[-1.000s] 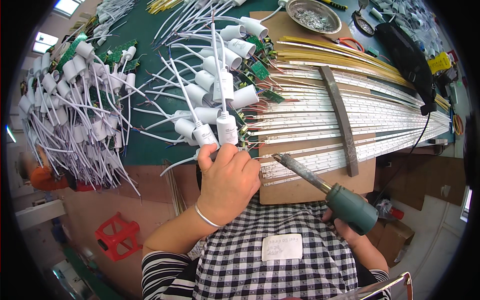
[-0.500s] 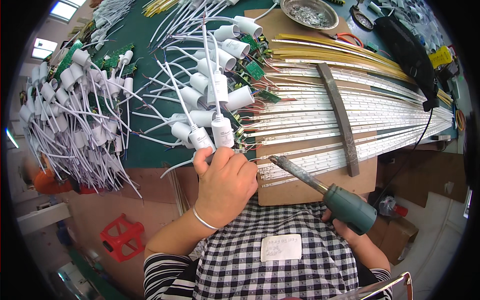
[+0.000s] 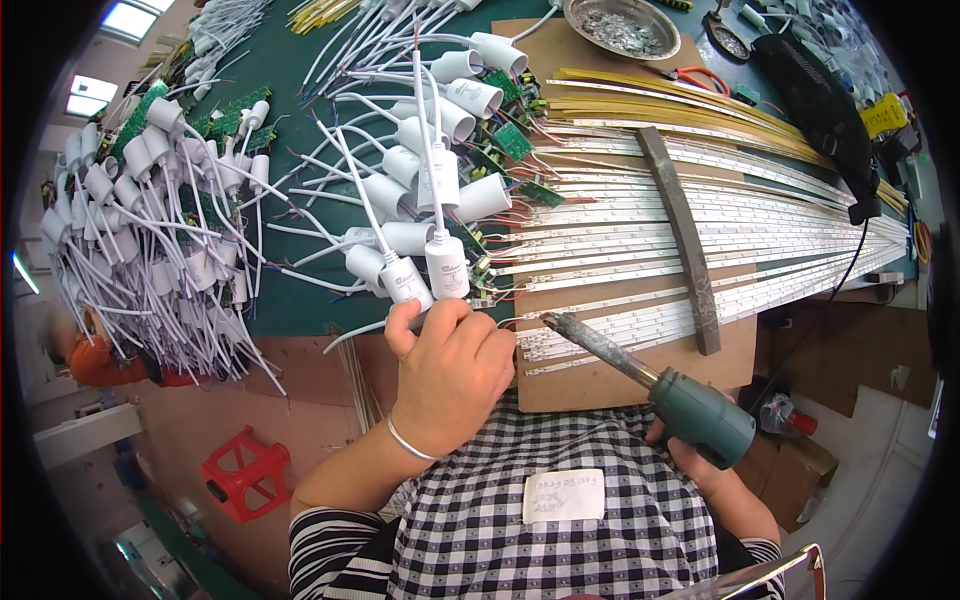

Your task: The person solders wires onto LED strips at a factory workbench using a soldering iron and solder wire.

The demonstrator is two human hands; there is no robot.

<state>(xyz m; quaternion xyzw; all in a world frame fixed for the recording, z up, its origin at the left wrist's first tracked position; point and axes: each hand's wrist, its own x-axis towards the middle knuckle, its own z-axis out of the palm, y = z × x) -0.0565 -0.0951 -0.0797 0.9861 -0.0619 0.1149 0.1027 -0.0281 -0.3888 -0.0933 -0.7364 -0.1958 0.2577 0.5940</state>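
Observation:
The fingers of my left hand (image 3: 452, 375) are curled in a pinch at the front of a row of white plastic lamp caps with cords; whatever is between the fingertips is hidden. Just beyond my knuckles lie two caps, a left one (image 3: 405, 282) and a right one (image 3: 447, 265). My right hand (image 3: 690, 462) grips a soldering iron (image 3: 700, 415) by its green handle. The iron's dark tip points up and left, close to the ends of the nearest white LED strips (image 3: 590, 345), which are joined to the caps by thin wires and small green circuit boards (image 3: 512, 140).
A dark metal bar (image 3: 680, 240) lies across the strips on a brown board (image 3: 640, 385). A bowl of metal scraps (image 3: 622, 30) and red-handled pliers (image 3: 705, 76) stand at the back. More corded caps (image 3: 150, 220) are heaped at left; a red stool (image 3: 245, 472) is on the floor.

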